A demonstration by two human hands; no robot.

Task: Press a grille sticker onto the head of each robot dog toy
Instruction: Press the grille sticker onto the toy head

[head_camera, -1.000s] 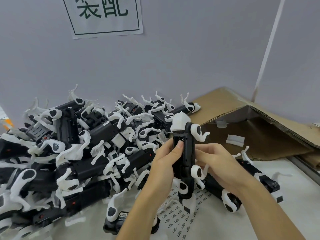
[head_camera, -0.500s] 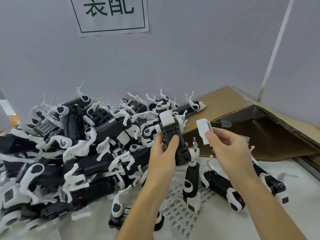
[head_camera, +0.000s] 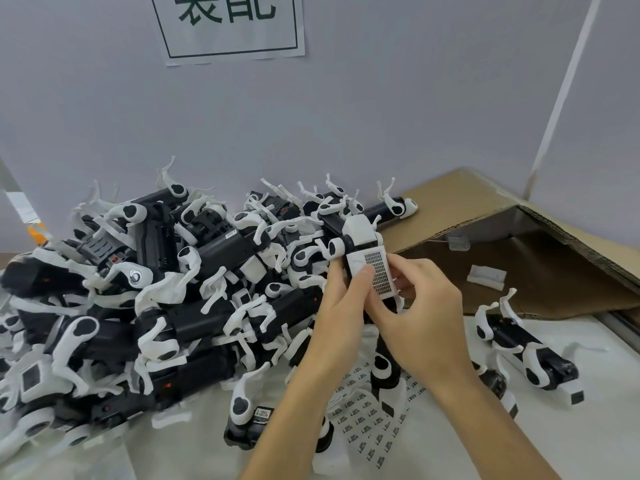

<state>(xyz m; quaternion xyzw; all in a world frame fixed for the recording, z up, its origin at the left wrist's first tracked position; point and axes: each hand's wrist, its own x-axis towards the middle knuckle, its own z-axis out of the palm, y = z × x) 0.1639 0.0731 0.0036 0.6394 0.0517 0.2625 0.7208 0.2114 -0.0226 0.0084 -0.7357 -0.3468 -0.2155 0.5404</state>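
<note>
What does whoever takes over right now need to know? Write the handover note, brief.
Left hand: grips the robot dog toy in hand, thumb pressing on the grille sticker.
Right hand: fingers curled at the sticker's right edge, steadying the toy.
Sticker lies on the toy's white head; whether it is fully stuck down cannot be told.
Pile of toys at left against the wall; one toy lies apart at right, beside the cardboard box. Sheet of printed labels lies under the forearms.
Left: finish pressing this sticker, set the toy aside, take the next.
</note>
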